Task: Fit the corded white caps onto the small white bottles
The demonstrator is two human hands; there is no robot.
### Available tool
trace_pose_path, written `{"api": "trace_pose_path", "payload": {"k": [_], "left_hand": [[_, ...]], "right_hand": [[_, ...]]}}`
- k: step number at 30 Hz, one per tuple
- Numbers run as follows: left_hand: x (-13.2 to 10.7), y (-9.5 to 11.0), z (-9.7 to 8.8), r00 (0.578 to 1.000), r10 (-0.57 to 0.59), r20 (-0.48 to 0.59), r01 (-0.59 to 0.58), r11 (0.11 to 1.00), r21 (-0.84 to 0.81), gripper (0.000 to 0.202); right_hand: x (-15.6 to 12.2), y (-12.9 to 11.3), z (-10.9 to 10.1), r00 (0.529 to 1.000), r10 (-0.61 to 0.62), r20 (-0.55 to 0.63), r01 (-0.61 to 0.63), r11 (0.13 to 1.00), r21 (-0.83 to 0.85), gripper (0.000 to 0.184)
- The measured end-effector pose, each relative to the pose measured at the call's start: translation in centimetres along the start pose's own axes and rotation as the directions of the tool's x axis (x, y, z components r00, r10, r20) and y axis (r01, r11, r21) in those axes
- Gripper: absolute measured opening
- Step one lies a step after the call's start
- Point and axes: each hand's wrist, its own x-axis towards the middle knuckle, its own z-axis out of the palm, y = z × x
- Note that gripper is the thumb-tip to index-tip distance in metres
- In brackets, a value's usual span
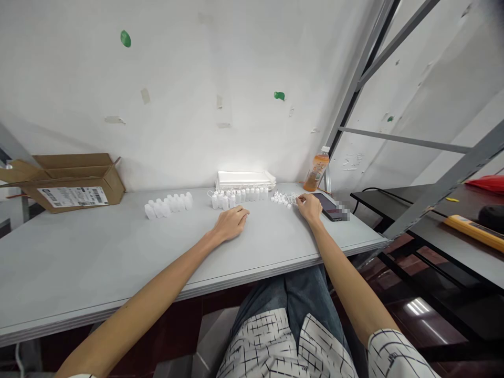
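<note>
My left hand rests low over the table, just in front of a row of small white bottles. Its fingers are bent and held together; whatever they may hold is hidden under the hand. My right hand reaches to the right edge of a small heap of white caps and tips, beside a dark phone. Thumb and fingers pinch together there, on something too small to make out. Farther left, a group of translucent white bottles without visible caps stands upright on the table.
A stack of white trays lies against the wall behind the bottles. An orange drink bottle stands at the back right. An open cardboard box sits at the far left. Metal shelf posts rise beyond the table's right end.
</note>
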Motion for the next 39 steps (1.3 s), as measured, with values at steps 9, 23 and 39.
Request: {"api": "trace_pose_path", "payload": {"k": [9,23,39], "left_hand": [[0.0,0.1,0.0,1.000,-0.004,-0.019,0.004,1.000,-0.002,0.035],[-0.1,0.3,-0.1,1.000,0.002,-0.004,-0.002,1.000,-0.020,0.035],[-0.2,0.6,-0.2,1.000,-0.015,0.004,0.015,0.999,-0.042,0.034]], "right_hand": [[-0.2,-0.8,-0.9,0.991,0.069,-0.117,-0.052,0.988,0.143,0.023],[-0.1,-0.8,-0.7,0.989,0.105,-0.103,-0.085,0.980,0.182,0.022],[0.4,-0.3,-0.6,0.955,0.198,-0.222,-0.142,0.959,0.245,0.031]]}}
